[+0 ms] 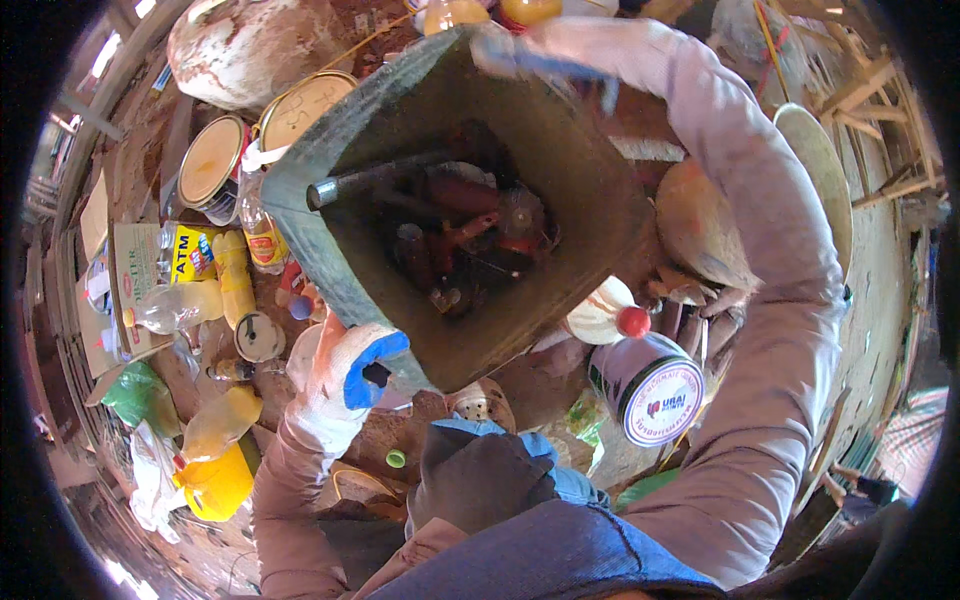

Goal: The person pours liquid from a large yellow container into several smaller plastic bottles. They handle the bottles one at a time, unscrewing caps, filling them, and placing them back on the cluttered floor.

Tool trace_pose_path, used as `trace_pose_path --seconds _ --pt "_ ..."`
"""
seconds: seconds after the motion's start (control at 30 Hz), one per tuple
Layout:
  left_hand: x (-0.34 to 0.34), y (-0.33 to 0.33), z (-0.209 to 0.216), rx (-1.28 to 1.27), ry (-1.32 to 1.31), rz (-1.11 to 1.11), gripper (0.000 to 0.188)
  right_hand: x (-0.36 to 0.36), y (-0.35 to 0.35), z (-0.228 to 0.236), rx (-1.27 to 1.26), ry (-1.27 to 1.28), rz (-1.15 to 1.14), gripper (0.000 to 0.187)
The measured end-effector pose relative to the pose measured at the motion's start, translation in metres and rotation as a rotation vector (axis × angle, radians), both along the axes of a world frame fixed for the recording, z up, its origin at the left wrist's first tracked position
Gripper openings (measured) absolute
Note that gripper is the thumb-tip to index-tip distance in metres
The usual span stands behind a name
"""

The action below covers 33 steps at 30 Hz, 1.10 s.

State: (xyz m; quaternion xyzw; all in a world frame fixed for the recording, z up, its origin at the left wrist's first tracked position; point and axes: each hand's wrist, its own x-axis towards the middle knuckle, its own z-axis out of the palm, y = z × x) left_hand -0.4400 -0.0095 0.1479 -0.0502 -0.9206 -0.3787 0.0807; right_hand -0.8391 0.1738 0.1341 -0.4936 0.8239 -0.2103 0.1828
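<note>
A square, open-topped grey-green container (310, 235) is tipped so that I look into its mouth. My left hand (360, 370), in a white glove with a blue palm, is closed around its near left rim. At the far corner, my right hand (520, 55), also gloved, reaches over or against the rim; motion blur hides how its fingers lie. Inside, a metal tube (325, 192) leans across the left side. Red-handled tools (470, 230) and other dark pieces lie in shadow at the bottom, too dim to name.
Paint cans (212, 170), plastic bottles (235, 275) and a yellow jug (217, 485) crowd the left. A large stained white sack-like bundle (255, 55) lies far left. Right of the container are a white bottle with a red cap (605, 312), a paint tub (650, 385) and round basins (700, 220).
</note>
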Motion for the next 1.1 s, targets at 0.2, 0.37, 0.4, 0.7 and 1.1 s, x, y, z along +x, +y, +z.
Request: trace_pose_path --seconds 0.2,0.37,0.4,0.7,1.1 --pt "-0.032 0.026 0.015 -0.017 -0.036 -0.037 0.035 0.028 0.057 0.038 0.036 0.301 -0.128 0.030" --pt "-0.088 0.056 0.004 0.549 -0.238 0.147 0.023 0.003 0.076 0.045 0.304 0.467 -0.347 0.038" --pt "-0.108 0.077 0.006 0.762 -0.330 0.198 0.021 -0.003 0.092 0.043 0.253 0.530 -0.417 0.032" --pt "-0.284 0.187 -0.028 1.300 -0.461 0.369 0.034 -0.033 0.152 0.076 0.032 0.923 -0.859 0.033" --pt "-0.309 0.194 -0.052 1.195 -0.626 0.222 0.035 0.136 0.181 0.004 -0.569 0.957 -0.812 0.022"
